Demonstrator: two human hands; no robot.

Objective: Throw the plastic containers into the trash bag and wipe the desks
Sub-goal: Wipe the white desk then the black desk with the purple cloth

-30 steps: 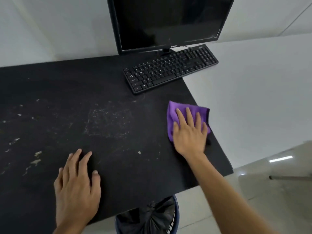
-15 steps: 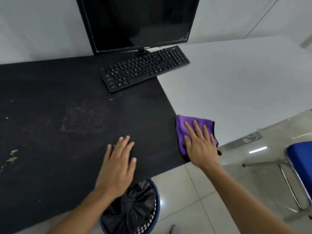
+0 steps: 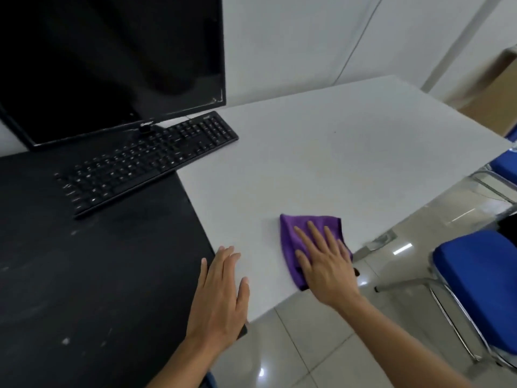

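The purple cloth [image 3: 310, 242] is pressed flat under the open palm of the right hand [image 3: 324, 264], at the near edge of the white desk [image 3: 349, 152]. The left hand [image 3: 221, 298] is spread empty just beside it, across the seam with the black desk [image 3: 98, 275]. Even pressure is best kept, with overlapping strokes carried outward from the palm.

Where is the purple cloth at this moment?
In the head view, the purple cloth lies flat on the white desk near its front edge, under the right hand, right of the black desk.
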